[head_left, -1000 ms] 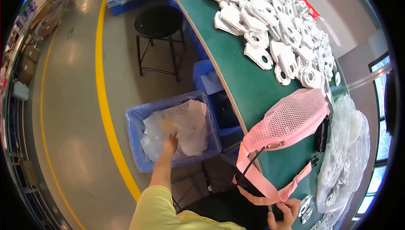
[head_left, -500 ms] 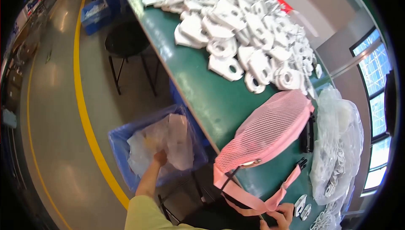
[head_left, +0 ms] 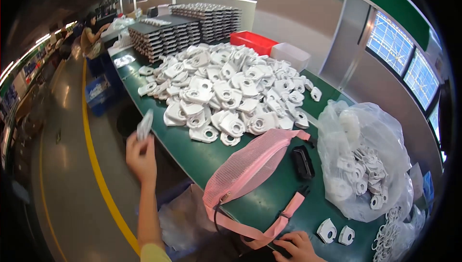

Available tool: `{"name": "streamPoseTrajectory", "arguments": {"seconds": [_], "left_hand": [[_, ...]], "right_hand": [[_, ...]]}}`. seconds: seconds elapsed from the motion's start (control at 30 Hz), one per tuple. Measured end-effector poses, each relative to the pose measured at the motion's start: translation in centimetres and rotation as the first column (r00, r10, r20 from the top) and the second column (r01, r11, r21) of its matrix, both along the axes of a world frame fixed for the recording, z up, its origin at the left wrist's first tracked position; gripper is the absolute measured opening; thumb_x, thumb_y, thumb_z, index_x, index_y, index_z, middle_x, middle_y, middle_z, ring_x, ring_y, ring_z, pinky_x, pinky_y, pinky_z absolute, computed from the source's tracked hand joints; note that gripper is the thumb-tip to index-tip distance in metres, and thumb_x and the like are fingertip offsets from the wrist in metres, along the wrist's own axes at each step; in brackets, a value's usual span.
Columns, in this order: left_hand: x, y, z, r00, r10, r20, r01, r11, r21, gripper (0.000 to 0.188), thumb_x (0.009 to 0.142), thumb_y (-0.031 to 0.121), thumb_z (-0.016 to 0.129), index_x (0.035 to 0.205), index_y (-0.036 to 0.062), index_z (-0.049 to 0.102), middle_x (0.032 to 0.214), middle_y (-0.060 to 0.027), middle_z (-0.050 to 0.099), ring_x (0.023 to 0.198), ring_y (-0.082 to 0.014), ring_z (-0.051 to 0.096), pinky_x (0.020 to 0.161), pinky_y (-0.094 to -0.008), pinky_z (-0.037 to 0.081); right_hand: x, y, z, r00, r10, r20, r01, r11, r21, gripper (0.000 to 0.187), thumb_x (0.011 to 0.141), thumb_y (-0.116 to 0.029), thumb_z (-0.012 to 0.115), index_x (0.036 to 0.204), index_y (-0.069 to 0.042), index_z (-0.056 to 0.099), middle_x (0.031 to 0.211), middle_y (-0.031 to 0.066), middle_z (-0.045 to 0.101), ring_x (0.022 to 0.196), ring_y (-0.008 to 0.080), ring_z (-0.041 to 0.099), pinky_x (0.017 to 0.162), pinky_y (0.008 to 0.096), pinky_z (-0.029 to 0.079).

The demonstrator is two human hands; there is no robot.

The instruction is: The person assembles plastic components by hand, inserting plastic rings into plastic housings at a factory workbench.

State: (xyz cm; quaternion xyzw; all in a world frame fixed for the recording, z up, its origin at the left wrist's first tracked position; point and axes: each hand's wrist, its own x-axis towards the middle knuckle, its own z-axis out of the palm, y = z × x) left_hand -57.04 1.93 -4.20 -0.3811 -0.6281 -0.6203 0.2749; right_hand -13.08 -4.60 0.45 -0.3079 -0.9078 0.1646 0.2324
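Observation:
My left hand [head_left: 141, 158] is raised over the aisle beside the table's left edge. Its thumb and fingers pinch a small white plastic part [head_left: 145, 125], blurred and seen edge-on. At the near edge of the table, my right hand [head_left: 297, 247] rests with its fingers apart, close to the pink strap of a mesh waist bag [head_left: 252, 166]. Right of that hand lie two white parts with round holes, the larger one [head_left: 327, 230] and the smaller one [head_left: 346, 235]. A big heap of similar white parts [head_left: 226, 93] covers the table's middle.
Below the table's left edge stands a blue bin with a clear liner [head_left: 185, 216]. A clear bag of white parts [head_left: 365, 161] and a black case [head_left: 302, 162] lie right. Stacked trays [head_left: 163, 38], a red bin [head_left: 252, 42] and a seated person [head_left: 92, 38] are farther off.
My left hand has risen out of the lined bin and now pinches a white part above the aisle. My right hand stays at the table edge. The view has tilted up.

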Motion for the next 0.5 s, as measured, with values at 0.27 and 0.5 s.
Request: {"name": "streamPoseTrajectory", "arguments": {"seconds": [0.27, 0.5], "left_hand": [[-6.7, 20.7, 11.5, 0.875, -0.449, -0.183, 0.355, 0.850, -0.389, 0.034, 0.082, 0.020, 0.066, 0.105, -0.0045, 0.059, 0.090, -0.0112, 0.066, 0.072, -0.0181, 0.063, 0.068, -0.0287, 0.048], [14.3, 12.2, 16.4, 0.654, -0.751, 0.090, 0.662, 0.512, -0.546, 0.026, 0.087, 0.012, 0.056, 0.111, 0.0016, 0.060, 0.101, -0.0051, 0.063, 0.079, -0.0093, 0.055, 0.067, -0.0229, 0.044]], "right_hand": [[1.1, 0.3, -0.9, 0.991, 0.080, -0.112, -0.068, 0.992, 0.102, 0.026, 0.076, -0.009, 0.065, 0.102, -0.008, 0.061, 0.088, 0.0058, 0.057, 0.077, 0.0217, 0.056, 0.068, 0.0330, 0.046], [9.8, -3.9, -0.5, 0.987, 0.069, -0.143, -0.042, 0.981, 0.188, 0.036, 0.074, -0.010, 0.063, 0.110, -0.008, 0.059, 0.096, 0.0059, 0.059, 0.082, 0.0208, 0.058, 0.067, 0.0308, 0.048]]}}
